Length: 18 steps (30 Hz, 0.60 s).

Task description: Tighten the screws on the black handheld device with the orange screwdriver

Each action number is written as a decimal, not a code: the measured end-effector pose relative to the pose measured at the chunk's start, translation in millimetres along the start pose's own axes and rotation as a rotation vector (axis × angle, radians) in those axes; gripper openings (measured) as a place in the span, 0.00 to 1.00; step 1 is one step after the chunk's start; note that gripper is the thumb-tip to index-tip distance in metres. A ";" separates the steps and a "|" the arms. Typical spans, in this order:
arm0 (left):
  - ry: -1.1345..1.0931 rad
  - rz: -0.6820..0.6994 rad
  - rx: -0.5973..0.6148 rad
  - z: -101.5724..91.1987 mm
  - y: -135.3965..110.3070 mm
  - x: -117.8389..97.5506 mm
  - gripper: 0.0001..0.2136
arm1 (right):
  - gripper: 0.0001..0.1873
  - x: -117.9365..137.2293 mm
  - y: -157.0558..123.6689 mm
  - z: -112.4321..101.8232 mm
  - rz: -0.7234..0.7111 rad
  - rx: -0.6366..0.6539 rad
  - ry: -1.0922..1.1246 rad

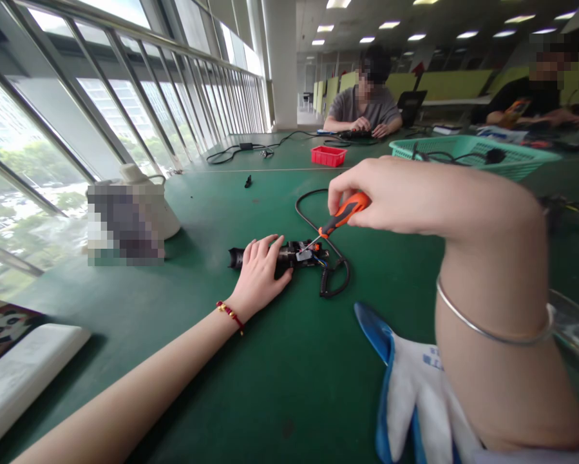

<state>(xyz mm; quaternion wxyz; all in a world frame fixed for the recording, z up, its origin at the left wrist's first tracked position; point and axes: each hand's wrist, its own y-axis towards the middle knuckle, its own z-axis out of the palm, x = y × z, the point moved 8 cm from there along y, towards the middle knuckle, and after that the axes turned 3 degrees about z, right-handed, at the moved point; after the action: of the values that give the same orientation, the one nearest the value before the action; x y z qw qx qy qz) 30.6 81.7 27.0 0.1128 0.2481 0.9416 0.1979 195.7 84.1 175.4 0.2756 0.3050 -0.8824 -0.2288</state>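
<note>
Screwdriver (344, 214) in your right hand (386, 193), as the head view has it: your fingers and thumb pinch its orange-and-grey handle, and the shaft slants down to the opened part of the black device (286, 258). That device lies on the green table (289, 399) in front of you, under your left hand (261, 270), whose fingers curl over it while the thumb braces the near side. Thin wires (324, 263) show toward its right end, beside a looping black cable (348, 267). You seem to be at a screwing or prying step; whether the tip sits in a screw is too small to tell. Your next move probably calls for a firm left hold and a well-seated tip, kept off those wires.
</note>
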 end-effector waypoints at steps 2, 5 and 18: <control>-0.001 0.004 0.007 1.0 0.0 -0.2 0.26 | 0.08 16.7 -1.7 8.9 -0.047 0.151 -0.116; 0.002 0.012 0.014 1.5 0.2 -1.0 0.25 | 0.13 31.3 0.4 9.4 -0.023 0.215 -0.164; -0.019 0.017 0.013 -1.3 2.9 -1.8 0.21 | 0.08 41.7 2.2 10.9 0.161 0.281 -0.309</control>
<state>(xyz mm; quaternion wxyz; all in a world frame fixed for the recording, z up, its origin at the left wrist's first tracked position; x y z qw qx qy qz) 33.0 82.7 29.6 0.1186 0.2588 0.9395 0.1903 160.3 60.5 183.1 0.1092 0.2303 -0.9588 -0.1251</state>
